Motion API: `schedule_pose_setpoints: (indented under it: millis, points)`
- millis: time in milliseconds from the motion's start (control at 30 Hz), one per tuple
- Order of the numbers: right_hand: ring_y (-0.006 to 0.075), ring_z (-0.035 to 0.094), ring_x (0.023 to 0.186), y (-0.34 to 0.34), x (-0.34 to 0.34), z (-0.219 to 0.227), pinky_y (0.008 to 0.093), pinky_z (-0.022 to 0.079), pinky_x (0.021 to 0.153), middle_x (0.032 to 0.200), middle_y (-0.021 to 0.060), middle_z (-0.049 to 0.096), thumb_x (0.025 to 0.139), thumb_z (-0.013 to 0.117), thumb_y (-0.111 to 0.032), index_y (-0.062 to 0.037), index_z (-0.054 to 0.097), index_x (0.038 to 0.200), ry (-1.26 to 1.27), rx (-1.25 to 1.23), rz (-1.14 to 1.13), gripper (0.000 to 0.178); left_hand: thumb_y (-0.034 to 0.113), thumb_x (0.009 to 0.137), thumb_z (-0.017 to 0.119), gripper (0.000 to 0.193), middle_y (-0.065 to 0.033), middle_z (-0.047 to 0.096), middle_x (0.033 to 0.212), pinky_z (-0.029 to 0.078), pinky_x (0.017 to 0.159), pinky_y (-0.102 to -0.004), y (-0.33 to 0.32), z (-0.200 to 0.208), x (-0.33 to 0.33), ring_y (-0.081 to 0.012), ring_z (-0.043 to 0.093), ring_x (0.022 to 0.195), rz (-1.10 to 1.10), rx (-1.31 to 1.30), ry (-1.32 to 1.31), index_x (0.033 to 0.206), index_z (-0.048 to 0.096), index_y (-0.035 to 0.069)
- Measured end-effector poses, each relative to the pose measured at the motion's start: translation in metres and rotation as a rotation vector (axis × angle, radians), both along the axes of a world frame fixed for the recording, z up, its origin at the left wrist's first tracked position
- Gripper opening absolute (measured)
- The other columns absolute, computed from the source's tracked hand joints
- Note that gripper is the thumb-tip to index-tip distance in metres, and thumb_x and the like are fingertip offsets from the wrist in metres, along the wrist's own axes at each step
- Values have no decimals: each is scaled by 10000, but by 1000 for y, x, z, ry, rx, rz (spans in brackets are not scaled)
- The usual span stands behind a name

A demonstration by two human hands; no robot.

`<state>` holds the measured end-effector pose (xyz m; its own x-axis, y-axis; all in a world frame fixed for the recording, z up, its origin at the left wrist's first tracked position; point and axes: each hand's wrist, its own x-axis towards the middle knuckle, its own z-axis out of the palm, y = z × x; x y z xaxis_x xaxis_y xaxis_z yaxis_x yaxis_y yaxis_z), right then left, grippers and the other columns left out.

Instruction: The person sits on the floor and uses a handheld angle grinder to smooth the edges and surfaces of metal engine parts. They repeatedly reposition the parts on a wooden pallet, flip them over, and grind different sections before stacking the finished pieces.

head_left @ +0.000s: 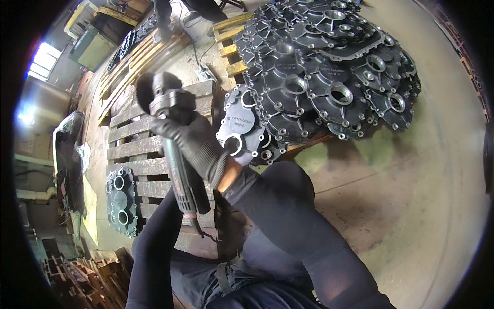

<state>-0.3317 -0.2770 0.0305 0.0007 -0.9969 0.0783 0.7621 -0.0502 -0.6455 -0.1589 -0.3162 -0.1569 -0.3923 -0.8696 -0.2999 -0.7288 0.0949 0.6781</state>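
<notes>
My right hand (198, 147), in a dark glove, is closed around an angle grinder (177, 172). The grinder is held upright over the slatted wooden pallet, its head and dark disc (145, 92) at the top and its cord trailing from the lower end. My left forearm (157, 247) rises from the lower edge toward the grinder's body; the left hand is hidden behind it. Just right of my right hand, a silver-grey metal cover plate (239, 121) with round openings leans by the pile. Another grey cover plate (122, 201) lies at the pallet's left edge.
A large heap of black metal covers (324, 72) rests on a pallet at the right. The wooden pallet (136, 167) is in front of me. More wooden boards (131, 67) lie farther back, near a power box (206, 73) with cables. Another person's legs (163, 18) show at the top.
</notes>
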Motion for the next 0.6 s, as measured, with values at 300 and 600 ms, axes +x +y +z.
schedule_pose_setpoints:
  millis: [300,600]
  points:
    - [216,787,929,-7,23,4,356,621,884,1033,117,826,921,909,-319,-12,752,1171,82,-17,75,426,257,1053,792,601,-222,748,1412,593,1027,-366,-25,-36,-31,-232,729,1260,146,77,10,1560,603,-4]
    - [130,757,943,-17,7,-12,286,598,875,1039,43,810,977,868,-183,-21,773,1196,26,25,-9,288,244,935,849,277,-159,756,1119,557,898,-522,-11,-56,-93,-428,722,1052,-375,-346,-16,1138,735,94]
